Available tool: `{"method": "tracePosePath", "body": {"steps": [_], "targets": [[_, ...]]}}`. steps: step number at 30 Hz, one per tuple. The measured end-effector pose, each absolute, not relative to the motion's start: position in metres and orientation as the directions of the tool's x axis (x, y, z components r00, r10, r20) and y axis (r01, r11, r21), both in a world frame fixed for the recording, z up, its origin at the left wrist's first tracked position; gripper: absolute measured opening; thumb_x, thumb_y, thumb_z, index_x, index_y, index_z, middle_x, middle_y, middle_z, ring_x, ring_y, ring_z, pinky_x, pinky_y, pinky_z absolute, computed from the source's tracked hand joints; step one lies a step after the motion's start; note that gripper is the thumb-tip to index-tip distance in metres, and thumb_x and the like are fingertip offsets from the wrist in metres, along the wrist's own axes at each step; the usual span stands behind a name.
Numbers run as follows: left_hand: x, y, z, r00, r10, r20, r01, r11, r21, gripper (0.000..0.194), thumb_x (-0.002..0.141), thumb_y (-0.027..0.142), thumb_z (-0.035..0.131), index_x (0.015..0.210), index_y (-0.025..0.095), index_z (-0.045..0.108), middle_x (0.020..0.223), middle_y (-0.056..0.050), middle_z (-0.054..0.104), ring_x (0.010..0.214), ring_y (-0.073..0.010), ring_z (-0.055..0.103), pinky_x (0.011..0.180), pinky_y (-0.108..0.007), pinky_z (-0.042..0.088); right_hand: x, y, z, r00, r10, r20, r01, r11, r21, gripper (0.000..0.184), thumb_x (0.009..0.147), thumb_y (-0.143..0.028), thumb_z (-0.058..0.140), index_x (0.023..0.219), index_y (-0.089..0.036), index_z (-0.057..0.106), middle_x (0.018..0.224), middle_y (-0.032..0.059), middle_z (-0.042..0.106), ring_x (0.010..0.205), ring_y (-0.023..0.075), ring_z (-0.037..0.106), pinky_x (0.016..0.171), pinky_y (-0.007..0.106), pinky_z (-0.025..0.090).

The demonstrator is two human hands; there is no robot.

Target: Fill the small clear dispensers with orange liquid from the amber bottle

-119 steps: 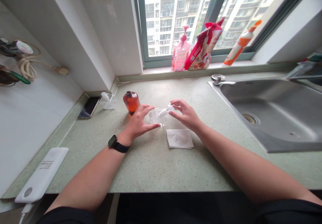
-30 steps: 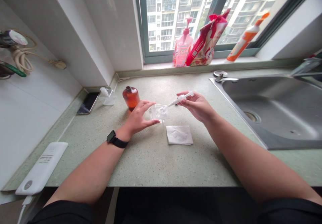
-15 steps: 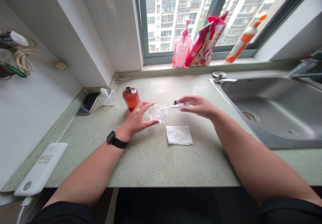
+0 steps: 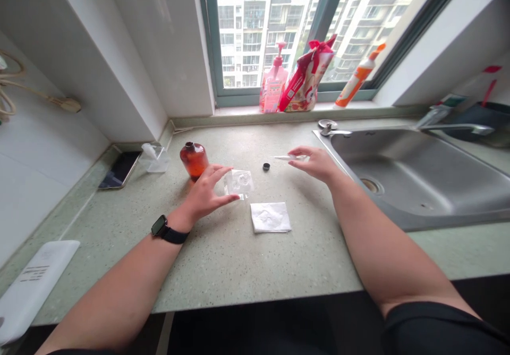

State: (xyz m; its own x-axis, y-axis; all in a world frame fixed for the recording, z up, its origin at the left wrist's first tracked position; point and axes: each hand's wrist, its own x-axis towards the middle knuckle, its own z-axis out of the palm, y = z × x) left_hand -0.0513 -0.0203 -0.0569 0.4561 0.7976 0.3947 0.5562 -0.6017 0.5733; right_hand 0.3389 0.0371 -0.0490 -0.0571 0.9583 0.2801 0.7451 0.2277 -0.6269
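My left hand (image 4: pixel 207 193) is closed around a small clear plastic box (image 4: pixel 240 183), thumb and fingers on its opposite sides. In my right hand (image 4: pixel 313 162) is a slim whitish plastic dropper (image 4: pixel 285 158), pinched between thumb and fingers with its thin tip pointing left. The dropper is apart from the box. Between the hands a small black cap (image 4: pixel 266 167) lies on the counter. A brown bottle (image 4: pixel 194 162) without a cap stands upright just behind my left hand. In front of the box lies a folded white tissue (image 4: pixel 271 218).
Another clear box (image 4: pixel 154 159) with white tissue in it and a phone (image 4: pixel 120 170) are at the back left. A white power bank (image 4: pixel 35 286) lies front left. The steel sink (image 4: pixel 398 206) borders the right. A pump bottle (image 4: pixel 274 86) stands on the windowsill.
My right hand has drawn the dropper away from the clear box, to the right. My left hand still holds the box. The view has shifted slightly.
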Motion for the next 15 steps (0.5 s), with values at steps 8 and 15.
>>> {"method": "tracePosePath", "body": {"steps": [8, 15], "targets": [[-0.052, -0.02, -0.057, 0.461, 0.796, 0.393, 0.568, -0.605, 0.558, 0.071, 0.09, 0.064, 0.08, 0.148, 0.027, 0.061, 0.141, -0.01, 0.061, 0.132, -0.0313, 0.063, 0.121, -0.052, 0.051, 0.335, 0.039, -0.062, -0.154, 0.956, 0.248, 0.86, 0.254, -0.443, 0.019, 0.086, -0.03, 0.078, 0.104, -0.028, 0.083, 0.113, 0.0047, 0.084, 0.109, 0.0282, 0.077, 0.101, 0.045, 0.058], [-0.052, -0.019, -0.058, 0.462, 0.792, 0.399, 0.575, -0.611, 0.545, 0.07, 0.091, 0.062, 0.08, 0.149, 0.027, 0.06, 0.141, -0.01, 0.062, 0.131, -0.0312, 0.063, 0.12, -0.052, 0.052, 0.339, 0.043, -0.071, -0.195, 0.947, 0.257, 0.867, 0.289, -0.405, 0.019, 0.088, -0.03, 0.077, 0.107, -0.028, 0.082, 0.117, 0.0057, 0.082, 0.112, 0.0287, 0.076, 0.104, 0.047, 0.057]]}}
